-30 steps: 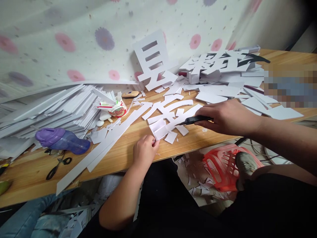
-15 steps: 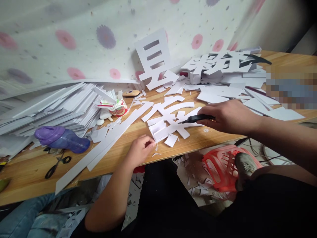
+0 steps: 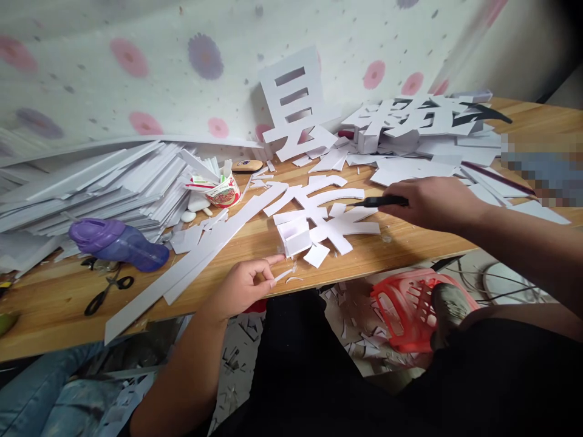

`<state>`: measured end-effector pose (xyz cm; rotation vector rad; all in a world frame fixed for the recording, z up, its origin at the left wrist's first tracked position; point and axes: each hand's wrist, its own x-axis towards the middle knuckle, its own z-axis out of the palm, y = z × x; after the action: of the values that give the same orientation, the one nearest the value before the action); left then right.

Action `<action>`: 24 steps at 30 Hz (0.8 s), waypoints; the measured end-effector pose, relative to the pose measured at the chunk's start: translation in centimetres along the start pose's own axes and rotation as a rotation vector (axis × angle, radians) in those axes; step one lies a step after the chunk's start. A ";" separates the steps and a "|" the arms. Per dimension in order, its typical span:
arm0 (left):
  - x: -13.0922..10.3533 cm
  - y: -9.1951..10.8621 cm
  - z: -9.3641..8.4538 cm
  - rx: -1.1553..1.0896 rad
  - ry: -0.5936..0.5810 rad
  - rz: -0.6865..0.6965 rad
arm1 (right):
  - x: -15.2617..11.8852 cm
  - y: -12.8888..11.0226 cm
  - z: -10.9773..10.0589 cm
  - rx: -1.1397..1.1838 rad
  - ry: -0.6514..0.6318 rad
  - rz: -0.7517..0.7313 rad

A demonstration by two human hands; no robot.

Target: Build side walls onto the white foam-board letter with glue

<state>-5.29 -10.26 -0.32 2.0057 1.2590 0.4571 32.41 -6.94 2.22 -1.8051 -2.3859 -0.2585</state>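
My right hand (image 3: 428,203) is closed round a black craft knife (image 3: 387,201), its thin tip pointing left above the white cut-out character (image 3: 348,227). My left hand (image 3: 248,282) rests at the table's front edge, index finger stretched toward a small upright white foam-board piece (image 3: 295,235). Between its thumb and other fingertips is the end of a thin white strip (image 3: 285,274). A loose square offcut (image 3: 316,255) lies in front of the character. The knife's blade is too small to make out clearly.
Stacked white strips (image 3: 136,188), a purple bottle (image 3: 121,243), scissors (image 3: 109,291) and a paper cup (image 3: 223,193) stand left. Behind, another cut-out character (image 3: 296,97) leans on the patterned curtain. More letters (image 3: 410,115) and sheets lie right. A red plastic stool (image 3: 401,309) is below.
My left hand has drawn back slightly left and down from the upright piece, extending its index finger; a thin strip shows at its fingertips. My right hand has lifted the knife up and right.
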 end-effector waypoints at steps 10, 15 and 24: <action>-1.0 -2.9 -1.7 0.377 0.282 -0.043 | -0.1 7.3 2.2 -0.010 -0.150 0.324; -0.7 -4.3 -3.3 0.487 0.450 -0.099 | 1.1 9.9 4.3 -0.034 -0.210 0.581; 2.7 -1.2 0.7 0.312 0.210 -0.022 | 1.3 11.1 6.4 0.070 -0.079 0.599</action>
<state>-4.32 -7.80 -1.84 2.2442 1.5599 0.4954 42.68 -1.39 -3.14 -2.4107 -1.7486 -0.0325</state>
